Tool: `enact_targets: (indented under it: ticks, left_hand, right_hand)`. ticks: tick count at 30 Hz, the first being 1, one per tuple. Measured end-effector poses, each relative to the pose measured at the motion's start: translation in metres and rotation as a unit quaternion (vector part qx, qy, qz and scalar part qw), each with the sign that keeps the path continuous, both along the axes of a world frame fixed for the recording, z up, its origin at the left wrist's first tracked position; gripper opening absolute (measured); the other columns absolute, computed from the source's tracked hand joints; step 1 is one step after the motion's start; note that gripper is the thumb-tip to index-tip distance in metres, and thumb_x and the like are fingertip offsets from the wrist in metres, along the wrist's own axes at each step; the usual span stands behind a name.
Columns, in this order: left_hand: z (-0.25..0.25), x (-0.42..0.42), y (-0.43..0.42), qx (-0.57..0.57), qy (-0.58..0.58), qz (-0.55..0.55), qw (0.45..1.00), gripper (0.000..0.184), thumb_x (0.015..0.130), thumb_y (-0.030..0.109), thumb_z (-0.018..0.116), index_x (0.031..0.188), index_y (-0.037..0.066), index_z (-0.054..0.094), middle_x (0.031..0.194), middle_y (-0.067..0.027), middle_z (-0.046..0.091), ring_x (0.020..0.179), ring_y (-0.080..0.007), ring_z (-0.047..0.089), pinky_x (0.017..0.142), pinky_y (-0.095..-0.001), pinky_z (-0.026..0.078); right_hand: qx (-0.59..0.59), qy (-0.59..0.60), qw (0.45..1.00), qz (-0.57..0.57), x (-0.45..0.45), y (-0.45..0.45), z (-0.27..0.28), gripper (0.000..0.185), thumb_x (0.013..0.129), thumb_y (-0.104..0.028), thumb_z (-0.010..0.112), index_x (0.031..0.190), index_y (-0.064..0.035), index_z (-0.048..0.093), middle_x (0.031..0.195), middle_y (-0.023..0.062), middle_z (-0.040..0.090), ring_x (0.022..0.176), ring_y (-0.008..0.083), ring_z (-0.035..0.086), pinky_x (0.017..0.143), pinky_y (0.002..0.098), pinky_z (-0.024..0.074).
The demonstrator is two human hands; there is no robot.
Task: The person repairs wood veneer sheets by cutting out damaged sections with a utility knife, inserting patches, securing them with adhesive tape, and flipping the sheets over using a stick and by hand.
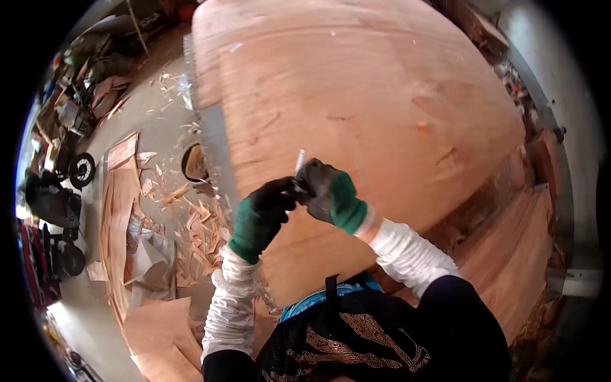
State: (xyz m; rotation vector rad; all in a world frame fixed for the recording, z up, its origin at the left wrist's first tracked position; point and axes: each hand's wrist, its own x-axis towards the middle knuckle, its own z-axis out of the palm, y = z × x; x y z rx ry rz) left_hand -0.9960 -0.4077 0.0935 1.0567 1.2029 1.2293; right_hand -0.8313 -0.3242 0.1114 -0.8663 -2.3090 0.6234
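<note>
My left hand (264,213) and my right hand (326,191) wear gloves with green backs and dark fingers. They meet over the near part of a large wood veneer sheet (331,143). Both hands are closed, fingertips close together. From beside the right fingers rises a thin whitish strip (301,158); its lower end is hidden among the dark fingertips, so its kind does not show. What the left fingers pinch, if anything, cannot be made out. Small torn or dark marks and an orange patch (422,127) lie on the veneer.
A round bucket (186,167) stands left of the veneer. Wood scraps (207,232) and long veneer strips (118,223) litter the floor. A motorbike (60,207) is at far left. More sheets (503,254) lie right, near a pale wall (550,51).
</note>
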Motion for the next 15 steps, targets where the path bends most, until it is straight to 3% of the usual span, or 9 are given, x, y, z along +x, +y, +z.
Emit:
enact_targets:
  ticks: [2, 3, 5, 6, 7, 11, 13, 14, 15]
  left_hand:
    - [-0.001, 0.022, -0.005, -0.036, -0.033, 0.051, 0.997, 0.039, 0.088, -0.007, 0.048, 0.124, 0.002, 0.058, 0.095, -0.0051, 0.067, 0.079, -0.0101, 0.062, 0.055, -0.0219, 0.049]
    - [-0.004, 0.030, -0.005, -0.062, -0.035, 0.046, 0.996, 0.039, 0.087, -0.007, 0.049, 0.125, 0.003, 0.057, 0.096, -0.0049, 0.067, 0.078, -0.0101, 0.062, 0.056, -0.0220, 0.049]
    - [-0.008, 0.047, 0.000, -0.112, -0.041, 0.045, 0.992, 0.041, 0.087, -0.007, 0.050, 0.126, 0.003, 0.057, 0.097, -0.0045, 0.066, 0.078, -0.0101, 0.062, 0.056, -0.0221, 0.049]
    - [0.000, 0.059, 0.005, -0.134, 0.014, 0.014, 0.991, 0.043, 0.088, -0.005, 0.052, 0.130, 0.005, 0.054, 0.097, -0.0057, 0.066, 0.077, -0.0111, 0.063, 0.055, -0.0226, 0.050]
    - [-0.003, 0.074, 0.008, -0.133, 0.010, 0.021, 0.991, 0.044, 0.089, -0.004, 0.052, 0.132, 0.005, 0.052, 0.096, -0.0062, 0.066, 0.076, -0.0115, 0.063, 0.055, -0.0229, 0.050]
    - [-0.020, 0.121, 0.026, -0.175, 0.056, 0.067, 0.981, 0.038, 0.089, -0.002, 0.052, 0.127, 0.004, 0.054, 0.089, -0.0092, 0.067, 0.067, -0.0132, 0.063, 0.054, -0.0246, 0.051]
    - [-0.043, 0.126, 0.043, -0.201, 0.073, 0.089, 0.973, 0.032, 0.089, -0.002, 0.051, 0.120, 0.002, 0.056, 0.087, -0.0100, 0.067, 0.065, -0.0136, 0.063, 0.055, -0.0250, 0.052]
    - [-0.045, 0.130, 0.056, -0.218, 0.053, 0.107, 0.969, 0.024, 0.089, 0.000, 0.052, 0.112, -0.001, 0.057, 0.087, -0.0112, 0.067, 0.067, -0.0146, 0.064, 0.055, -0.0255, 0.052]
    - [-0.054, 0.128, 0.070, -0.213, -0.028, 0.127, 0.968, 0.023, 0.089, 0.001, 0.052, 0.111, -0.004, 0.058, 0.088, -0.0129, 0.068, 0.068, -0.0174, 0.066, 0.055, -0.0262, 0.053]
  right_hand:
    - [-0.094, 0.093, 0.991, -0.018, 0.007, 0.004, -0.012, 0.023, 0.078, -0.019, 0.072, 0.096, -0.0079, 0.064, 0.078, 0.0092, 0.060, 0.071, 0.0255, 0.061, 0.062, 0.0359, 0.0485]
    - [-0.225, 0.130, 0.966, 0.007, 0.016, 0.008, -0.026, 0.022, 0.079, -0.019, 0.072, 0.095, -0.0069, 0.064, 0.078, 0.0077, 0.061, 0.070, 0.0220, 0.060, 0.061, 0.0336, 0.0479]
    - [-0.470, 0.194, 0.859, 0.066, 0.034, 0.022, -0.051, 0.021, 0.080, -0.019, 0.072, 0.093, -0.0048, 0.064, 0.077, 0.0049, 0.062, 0.067, 0.0151, 0.059, 0.059, 0.0290, 0.0467]
    - [-0.634, 0.130, 0.753, 0.120, 0.055, 0.033, -0.035, 0.017, 0.082, -0.015, 0.070, 0.090, -0.0024, 0.064, 0.077, 0.0027, 0.063, 0.066, 0.0086, 0.056, 0.056, 0.0244, 0.0448]
    - [-0.644, 0.169, 0.732, 0.143, 0.065, 0.037, -0.057, 0.011, 0.083, -0.012, 0.068, 0.086, -0.0017, 0.064, 0.074, 0.0027, 0.062, 0.062, 0.0079, 0.055, 0.053, 0.0225, 0.0421]
    - [-0.624, 0.185, 0.750, 0.116, 0.109, 0.100, -0.091, 0.005, 0.083, -0.007, 0.066, 0.084, -0.0020, 0.063, 0.069, 0.0015, 0.058, 0.055, 0.0084, 0.048, 0.049, 0.0231, 0.0391]
    - [-0.593, 0.104, 0.790, 0.116, 0.125, 0.145, -0.098, 0.015, 0.083, -0.013, 0.068, 0.096, -0.0052, 0.066, 0.083, 0.0022, 0.064, 0.068, 0.0127, 0.060, 0.062, 0.0271, 0.0492]
    - [-0.159, 0.152, 0.956, 0.192, 0.122, 0.179, -0.189, 0.020, 0.082, -0.013, 0.066, 0.101, -0.0057, 0.066, 0.089, 0.0062, 0.068, 0.083, 0.0229, 0.065, 0.075, 0.0327, 0.0516]
    - [-0.104, 0.023, 0.991, 0.084, 0.132, 0.207, -0.165, 0.025, 0.081, -0.009, 0.062, 0.106, -0.0069, 0.064, 0.100, 0.0114, 0.067, 0.098, 0.0297, 0.063, 0.087, 0.0350, 0.0492]
